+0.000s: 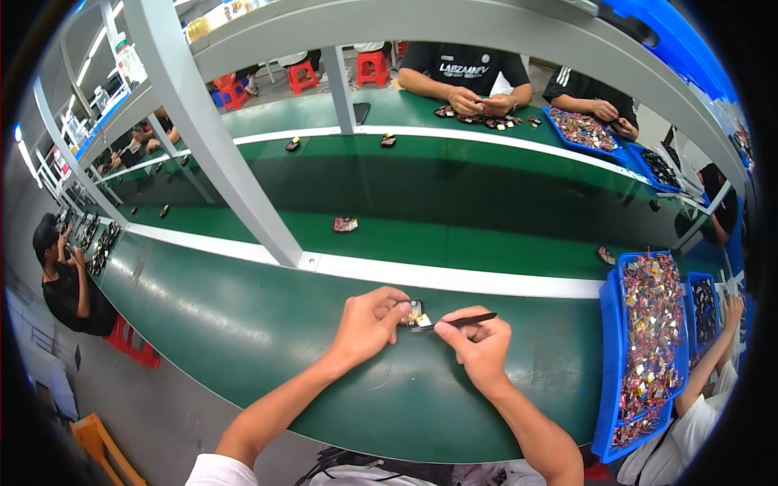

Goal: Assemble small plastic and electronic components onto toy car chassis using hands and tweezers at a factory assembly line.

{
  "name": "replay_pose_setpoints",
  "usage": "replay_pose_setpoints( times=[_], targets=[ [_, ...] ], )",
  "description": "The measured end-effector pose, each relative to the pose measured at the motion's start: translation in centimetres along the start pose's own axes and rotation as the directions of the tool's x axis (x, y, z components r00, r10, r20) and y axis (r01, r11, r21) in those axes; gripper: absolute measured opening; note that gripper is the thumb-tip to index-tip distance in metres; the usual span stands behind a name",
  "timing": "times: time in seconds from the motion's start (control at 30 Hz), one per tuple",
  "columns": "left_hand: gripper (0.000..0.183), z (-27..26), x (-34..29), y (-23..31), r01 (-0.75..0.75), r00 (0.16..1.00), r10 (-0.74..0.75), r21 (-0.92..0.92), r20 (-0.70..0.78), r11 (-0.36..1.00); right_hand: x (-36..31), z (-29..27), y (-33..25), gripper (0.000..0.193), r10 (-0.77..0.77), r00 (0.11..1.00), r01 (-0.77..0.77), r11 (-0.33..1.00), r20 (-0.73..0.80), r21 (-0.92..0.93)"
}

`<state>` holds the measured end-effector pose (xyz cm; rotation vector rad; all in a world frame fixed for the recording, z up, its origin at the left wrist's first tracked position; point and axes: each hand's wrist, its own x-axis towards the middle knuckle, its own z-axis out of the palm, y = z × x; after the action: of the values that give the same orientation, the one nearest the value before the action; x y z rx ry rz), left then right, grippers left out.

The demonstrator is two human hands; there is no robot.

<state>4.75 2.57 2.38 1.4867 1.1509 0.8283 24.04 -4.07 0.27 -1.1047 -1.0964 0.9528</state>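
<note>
Over the green worktop, my left hand [366, 326] pinches a small black electronic housing [417, 308] by its left side. Yellow and whitish bits show at its lower part, but they are too small to make out. My right hand [484, 350] is closed round a pair of slim dark tweezers [472, 320], gripped like a pen. The tweezers' pale tips point left and meet the lower edge of the housing. Both hands are close together, with the housing between them.
A blue tray [608, 364] heaped with small reddish wired parts stands at my right. Past the white rail [454, 279] runs a green conveyor belt [454, 251] carrying scattered small units. A grey frame post [211, 138] rises ahead on the left. Other people sit across the belt and on both sides.
</note>
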Motion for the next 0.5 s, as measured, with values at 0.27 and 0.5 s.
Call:
replay_pose_setpoints(
  times=[0.27,0.5],
  targets=[
    [0.02,0.3,-2.1,-1.6,-0.02,0.999,0.023,-0.101,0.027,0.995,-0.4,1.0,-0.1,0.011,-0.028,1.0,0.027,0.994,-0.004,-0.103],
    [0.02,0.2,-2.5,-2.2,-0.033,0.999,0.035,-0.121,0.013,0.992,-0.3,0.8,0.7,0.012,-0.074,0.997,0.076,0.982,0.021,-0.175]
  ],
)
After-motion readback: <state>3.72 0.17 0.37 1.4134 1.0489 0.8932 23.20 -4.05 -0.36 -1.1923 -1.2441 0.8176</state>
